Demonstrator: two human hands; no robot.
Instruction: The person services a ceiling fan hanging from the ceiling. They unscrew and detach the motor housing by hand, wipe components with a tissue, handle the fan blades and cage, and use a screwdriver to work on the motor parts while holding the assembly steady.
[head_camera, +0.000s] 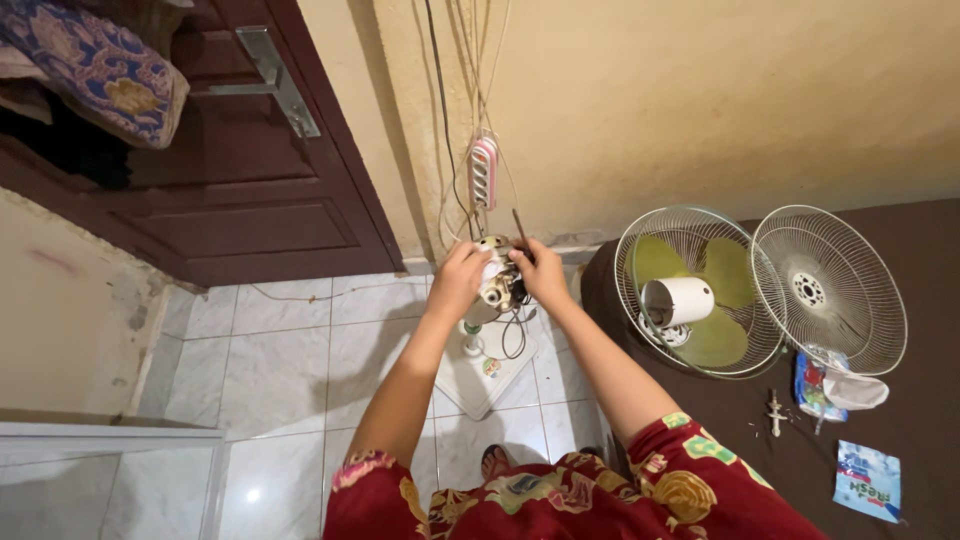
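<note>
Fan motor head (497, 278), stripped of its guards, is gripped from both sides atop its white stand (486, 370) at centre frame.

At right of frame, the rear guard (697, 290), cupping the green blade (712, 300) and a white motor cover (679, 301), is seen beside the empty front guard (832, 288). The motor is judged heavy, rigid and top-heavy, its loose wires fragile; the casing sides are best held. The left hand (460, 280) is closed around the casing, the right hand (541, 272) against it with a thin tool (520, 230) pinched.
</note>
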